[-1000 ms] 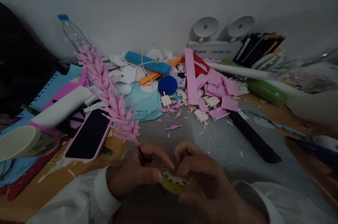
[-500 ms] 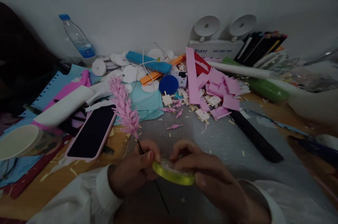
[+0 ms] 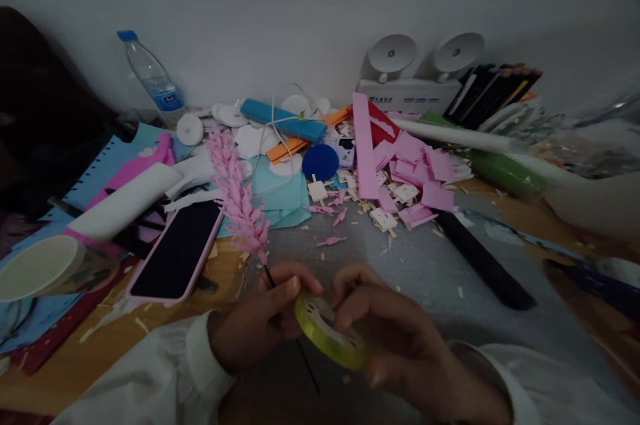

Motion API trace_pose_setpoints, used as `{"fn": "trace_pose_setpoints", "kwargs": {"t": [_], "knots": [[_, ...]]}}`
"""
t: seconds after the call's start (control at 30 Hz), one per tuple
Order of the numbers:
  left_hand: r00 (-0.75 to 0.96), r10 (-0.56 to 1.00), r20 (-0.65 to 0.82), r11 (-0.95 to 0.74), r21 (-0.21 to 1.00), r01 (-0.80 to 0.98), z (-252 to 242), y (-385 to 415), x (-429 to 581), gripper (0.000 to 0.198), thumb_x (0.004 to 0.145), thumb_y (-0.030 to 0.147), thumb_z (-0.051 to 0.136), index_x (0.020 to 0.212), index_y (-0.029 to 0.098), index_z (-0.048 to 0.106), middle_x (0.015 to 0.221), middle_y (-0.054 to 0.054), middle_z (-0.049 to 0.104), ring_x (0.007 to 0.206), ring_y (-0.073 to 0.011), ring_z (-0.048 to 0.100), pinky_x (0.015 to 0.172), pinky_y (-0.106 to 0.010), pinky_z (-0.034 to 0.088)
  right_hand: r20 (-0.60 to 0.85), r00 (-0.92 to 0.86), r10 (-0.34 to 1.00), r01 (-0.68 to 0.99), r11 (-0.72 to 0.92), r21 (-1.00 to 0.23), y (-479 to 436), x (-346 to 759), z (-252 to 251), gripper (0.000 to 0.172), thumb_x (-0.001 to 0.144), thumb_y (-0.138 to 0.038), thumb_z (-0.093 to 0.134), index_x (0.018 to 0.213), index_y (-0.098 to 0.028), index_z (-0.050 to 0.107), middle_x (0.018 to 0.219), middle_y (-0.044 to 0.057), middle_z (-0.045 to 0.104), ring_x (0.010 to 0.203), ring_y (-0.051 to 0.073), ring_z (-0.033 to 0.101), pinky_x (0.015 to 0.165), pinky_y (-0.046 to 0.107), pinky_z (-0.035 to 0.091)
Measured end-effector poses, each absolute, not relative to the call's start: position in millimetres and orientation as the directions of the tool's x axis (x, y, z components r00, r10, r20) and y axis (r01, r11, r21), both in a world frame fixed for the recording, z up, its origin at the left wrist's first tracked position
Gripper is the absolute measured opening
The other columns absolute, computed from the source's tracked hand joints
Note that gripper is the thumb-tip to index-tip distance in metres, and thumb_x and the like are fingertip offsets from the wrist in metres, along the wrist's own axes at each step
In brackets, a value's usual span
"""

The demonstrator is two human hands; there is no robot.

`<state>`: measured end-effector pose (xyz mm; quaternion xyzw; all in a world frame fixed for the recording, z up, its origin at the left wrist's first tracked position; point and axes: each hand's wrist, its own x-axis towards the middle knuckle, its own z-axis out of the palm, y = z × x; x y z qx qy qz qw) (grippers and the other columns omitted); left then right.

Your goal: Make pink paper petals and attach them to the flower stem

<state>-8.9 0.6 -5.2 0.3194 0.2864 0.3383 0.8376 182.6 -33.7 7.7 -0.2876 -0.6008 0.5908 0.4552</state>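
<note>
In the lower middle, my left hand [image 3: 273,308] is closed around the thin black stem of a pink paper flower spike [image 3: 240,205]. The spike leans up and to the left, and its stem sticks out below the hand. A yellow tape roll [image 3: 325,335] is tilted between my two hands, its pale inner ring partly facing up. My right hand [image 3: 395,331] grips the roll's right side, fingers at the inner ring. The left fingertips touch or nearly touch the roll's left edge; whether they hold it too, I cannot tell.
A grey mat [image 3: 430,271] with paper scraps lies under the hands. Beyond are pink paper pieces [image 3: 415,171], a blue disc [image 3: 320,163] and teal sheets [image 3: 280,191]. A phone [image 3: 177,255] and a cup [image 3: 55,271] stand left; a long black object [image 3: 485,261] lies right.
The tape roll has turned from nearly edge-on to a tilt that shows its inner ring. My right fingers have shifted on it. The flower spike stays in my left hand.
</note>
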Motion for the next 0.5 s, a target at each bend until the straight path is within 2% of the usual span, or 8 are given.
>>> {"fn": "trace_pose_setpoints", "kwargs": {"t": [0.1, 0.23, 0.37, 0.5], "knots": [[0.596, 0.780, -0.192, 0.454, 0.829, -0.326, -2.8, 0.8, -8.7, 0.046, 0.066, 0.060, 0.071, 0.080, 0.016, 0.070, 0.049, 0.007, 0.036, 0.043, -0.0062, 0.027, 0.042, -0.019, 0.021, 0.180, -0.404, 0.897, -0.110, 0.148, -0.983, -34.1, 183.3, 1.8, 0.032, 0.080, -0.056, 0.063, 0.090, -0.025, 0.064, 0.101, 0.004, 0.049, 0.096, 0.020, 0.050, 0.089, 0.034, 0.043], [0.596, 0.775, -0.208, 0.396, 0.896, -0.203, -2.3, 0.9, -10.1, 0.040, 0.068, 0.054, 0.073, 0.073, 0.014, 0.071, 0.051, 0.003, 0.046, 0.048, -0.0075, 0.035, 0.046, -0.020, 0.023, 0.165, -0.381, 0.910, -0.117, 0.129, -0.985, -35.1, 180.8, -2.4, 0.034, 0.079, -0.058, 0.063, 0.087, -0.024, 0.059, 0.100, 0.004, 0.048, 0.095, 0.020, 0.050, 0.087, 0.032, 0.042], [0.605, 0.753, -0.260, 0.516, 0.804, -0.297, -2.6, -0.1, -8.0, 0.035, 0.068, 0.048, 0.076, 0.066, 0.014, 0.068, 0.048, 0.005, 0.040, 0.045, -0.0059, 0.029, 0.044, -0.019, 0.020, 0.158, -0.395, 0.905, -0.198, 0.084, -0.977, -34.8, 177.4, 0.9, 0.035, 0.081, -0.058, 0.060, 0.087, -0.024, 0.060, 0.102, 0.004, 0.049, 0.097, 0.021, 0.051, 0.087, 0.034, 0.043], [0.610, 0.753, -0.245, 0.570, 0.706, -0.420, -6.2, -0.7, -7.8, 0.031, 0.070, 0.045, 0.076, 0.065, 0.016, 0.065, 0.048, 0.007, 0.034, 0.042, -0.0051, 0.023, 0.042, -0.018, 0.019, 0.168, -0.406, 0.898, -0.257, 0.065, -0.964, -34.1, 176.6, 6.9, 0.027, 0.084, -0.052, 0.061, 0.095, -0.027, 0.062, 0.115, 0.006, 0.049, 0.108, 0.022, 0.051, 0.092, 0.035, 0.043]]}}
